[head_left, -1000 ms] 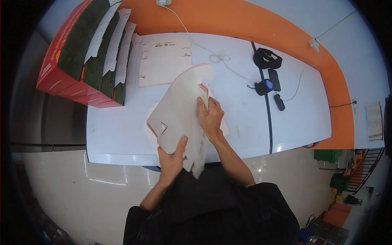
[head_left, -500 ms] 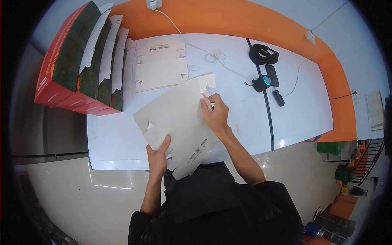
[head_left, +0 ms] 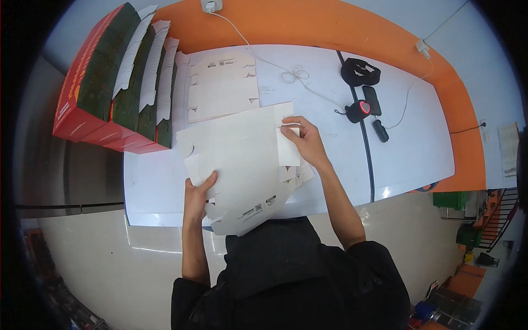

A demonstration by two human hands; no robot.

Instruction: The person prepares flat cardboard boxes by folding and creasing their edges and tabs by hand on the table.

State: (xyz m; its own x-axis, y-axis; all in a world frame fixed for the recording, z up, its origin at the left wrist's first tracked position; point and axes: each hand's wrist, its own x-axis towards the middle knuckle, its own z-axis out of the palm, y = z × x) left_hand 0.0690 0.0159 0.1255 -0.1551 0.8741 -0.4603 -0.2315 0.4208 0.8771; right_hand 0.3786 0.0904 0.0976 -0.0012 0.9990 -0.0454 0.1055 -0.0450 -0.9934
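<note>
My left hand pinching the left edge of a card, mid-frame, my right hand gripping its right flap, red boxes upper left, white flaps jutting out, insides hidden, second card upper centre-left.

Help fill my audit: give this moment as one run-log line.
left hand: holding card sheet by left edge | right hand: touching flap on its right | other card: flat on table
</note>
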